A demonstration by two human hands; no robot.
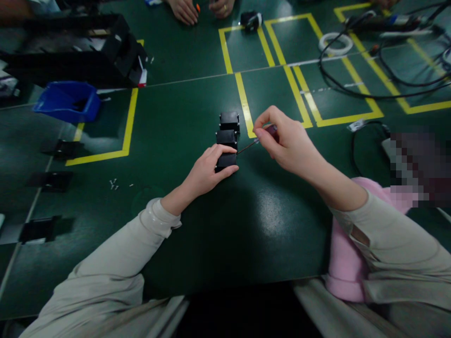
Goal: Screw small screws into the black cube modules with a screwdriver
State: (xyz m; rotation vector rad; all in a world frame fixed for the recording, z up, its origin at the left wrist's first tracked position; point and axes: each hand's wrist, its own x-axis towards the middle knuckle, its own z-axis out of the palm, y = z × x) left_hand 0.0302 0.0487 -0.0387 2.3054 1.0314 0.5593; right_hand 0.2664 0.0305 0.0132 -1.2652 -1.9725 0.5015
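My left hand (207, 171) grips the nearest of three small black blocks, the black block (225, 162), with fingers along its far side and thumb along its near side. A middle black block (226, 137) and a far black block (229, 119) stand in a row behind it, with small shiny screw heads at their ends. In my right hand (282, 141) is a screwdriver (251, 144) with a dark reddish handle. Its thin shaft points left, and the tip meets the right end of the nearest block.
Several loose screws (114, 184) lie left of my hand. A blue bin (68, 101) stands beside a long black tray (70, 56). Dark parts sit along the left. Cables, a white tape roll (335, 44) and a pink cloth (347, 263) are right. Another person's hands (185, 10) rest across the table.
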